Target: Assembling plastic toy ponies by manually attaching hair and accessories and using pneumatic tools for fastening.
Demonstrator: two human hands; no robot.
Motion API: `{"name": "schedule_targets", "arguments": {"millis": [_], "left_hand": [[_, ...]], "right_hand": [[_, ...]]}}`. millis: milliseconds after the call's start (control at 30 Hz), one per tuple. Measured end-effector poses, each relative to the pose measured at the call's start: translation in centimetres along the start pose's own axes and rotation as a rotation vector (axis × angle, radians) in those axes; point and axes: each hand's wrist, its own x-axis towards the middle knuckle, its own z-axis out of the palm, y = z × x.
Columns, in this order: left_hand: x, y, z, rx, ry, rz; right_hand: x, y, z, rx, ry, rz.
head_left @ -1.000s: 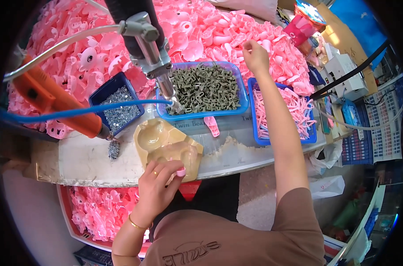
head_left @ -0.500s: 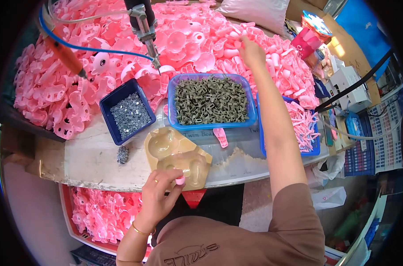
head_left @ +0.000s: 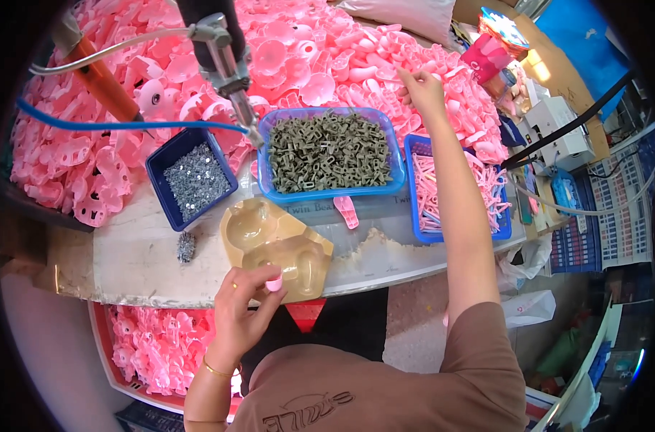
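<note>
The left hand (head_left: 241,306) sits at the near edge of the desk (head_left: 136,263), at about 6 o'clock in the view, its grip narrow around a small pink piece (head_left: 273,283) pinched between fingertips and thumb; most of that piece is covered by the fingers, so its shape cannot be told. It is held just over the near rim of the tan moulded fixture (head_left: 277,248), whose lower hollow is partly hidden behind the hand.

The right hand (head_left: 422,88) is stretched far out toward 1 o'clock, into the heap of pink plastic parts (head_left: 327,50). Its fingers curl down among the parts, and whether the grip holds one cannot be told. The right forearm crosses over the blue tray of thin pink sticks (head_left: 486,194), hiding the tray's left part.

At 12 o'clock a hanging power screwdriver (head_left: 223,61) cuts across the view and covers part of the heap; its tip ends just beside the left corner of the blue tray of grey-green parts (head_left: 331,151). A blue hose (head_left: 111,124) runs across the heap at 10 o'clock. The small dark blue bin of screws (head_left: 190,180) stands near the fixture at 10 o'clock from it.

Bare desk lies left of the fixture, with only a small clump of screws (head_left: 186,247) on it. The desk's near edge is chipped and uneven. Below it a red crate of pink parts (head_left: 151,345) is cut off by the dark rim of the view.
</note>
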Motion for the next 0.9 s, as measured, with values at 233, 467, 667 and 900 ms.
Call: {"name": "schedule_targets", "arguments": {"millis": [233, 467, 667, 900], "left_hand": [[-0.4, -1.0, 0.0, -0.753, 0.092, -0.534], [0.0, -1.4, 1.1, -0.8, 0.063, -0.579], [-0.2, -0.9, 3.7, 0.0, -0.091, 0.017], [-1.9, -1.6, 4.2, 0.452, -0.107, 0.302]], "right_hand": [[-10.7, -3.4, 0.7, -0.001, -0.459, -0.013], [-20.9, -5.5, -0.2, 0.274, -0.899, 0.179], [-22.9, -6.4, -0.4, 0.33, -0.839, 0.228], [-26.2, -6.1, 3.7, 0.068, -0.745, -0.176]]}}
